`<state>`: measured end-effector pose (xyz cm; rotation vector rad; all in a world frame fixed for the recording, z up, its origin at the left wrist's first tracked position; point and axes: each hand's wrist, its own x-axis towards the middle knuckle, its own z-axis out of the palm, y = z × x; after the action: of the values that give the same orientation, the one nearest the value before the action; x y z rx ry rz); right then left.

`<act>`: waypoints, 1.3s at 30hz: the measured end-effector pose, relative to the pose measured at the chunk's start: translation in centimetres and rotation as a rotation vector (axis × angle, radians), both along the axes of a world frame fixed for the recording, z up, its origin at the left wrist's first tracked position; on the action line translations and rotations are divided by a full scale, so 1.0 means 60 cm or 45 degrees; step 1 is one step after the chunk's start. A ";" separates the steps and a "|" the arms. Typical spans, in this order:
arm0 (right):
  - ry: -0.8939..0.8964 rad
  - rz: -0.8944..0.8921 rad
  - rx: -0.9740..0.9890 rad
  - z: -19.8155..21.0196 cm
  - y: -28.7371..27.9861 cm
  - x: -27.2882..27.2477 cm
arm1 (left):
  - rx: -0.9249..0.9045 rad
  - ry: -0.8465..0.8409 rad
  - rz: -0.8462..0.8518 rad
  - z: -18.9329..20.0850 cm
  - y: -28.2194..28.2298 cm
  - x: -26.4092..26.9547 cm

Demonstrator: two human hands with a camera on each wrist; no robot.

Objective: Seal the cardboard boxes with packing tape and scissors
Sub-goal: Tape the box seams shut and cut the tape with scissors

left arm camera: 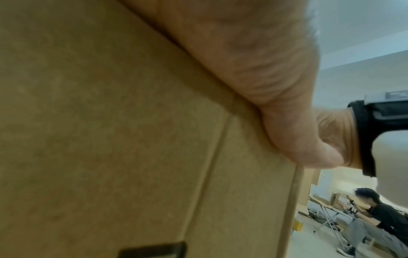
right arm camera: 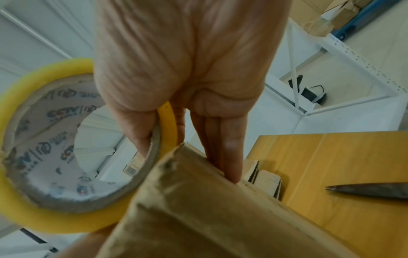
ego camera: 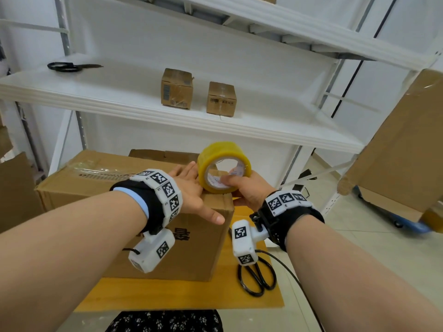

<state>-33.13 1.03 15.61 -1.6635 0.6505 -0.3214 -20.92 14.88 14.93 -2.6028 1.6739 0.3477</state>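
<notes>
Far left on the white shelf (ego camera: 100, 92): black-handled scissors (ego camera: 72, 66), lying flat. Two small brown cardboard boxes (ego camera: 177, 88) stand further right on the same shelf, apart from each other. Below, a large brown cardboard box (ego camera: 143, 212) sits on the yellow wooden desk (ego camera: 191, 295). Left hand (ego camera: 191, 188) lies flat on the box top, fingers straight and spread. Right hand (ego camera: 247, 188) grips a yellow roll of packing tape (ego camera: 224, 166) at the box's right edge, thumb through the core, fingers outside. A second pair of black-handled scissors (ego camera: 257, 276) lies on the desk, near right of the box.
</notes>
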 end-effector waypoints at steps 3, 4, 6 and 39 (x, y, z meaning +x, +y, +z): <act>-0.016 -0.034 0.002 0.001 -0.003 0.002 | -0.030 -0.005 -0.014 -0.001 0.000 0.000; -0.022 -0.040 0.011 0.001 -0.004 0.002 | -0.036 -0.002 -0.018 -0.001 0.001 -0.002; -0.022 -0.042 0.037 0.003 -0.006 0.000 | -0.042 -0.002 -0.017 0.000 0.002 -0.005; -0.171 -0.259 0.260 -0.005 -0.024 -0.022 | 0.020 -0.076 0.088 0.003 -0.016 -0.034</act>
<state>-34.45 -0.40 15.30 -1.3722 0.7282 -0.4919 -22.94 13.92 15.09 -2.6371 1.5598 0.2815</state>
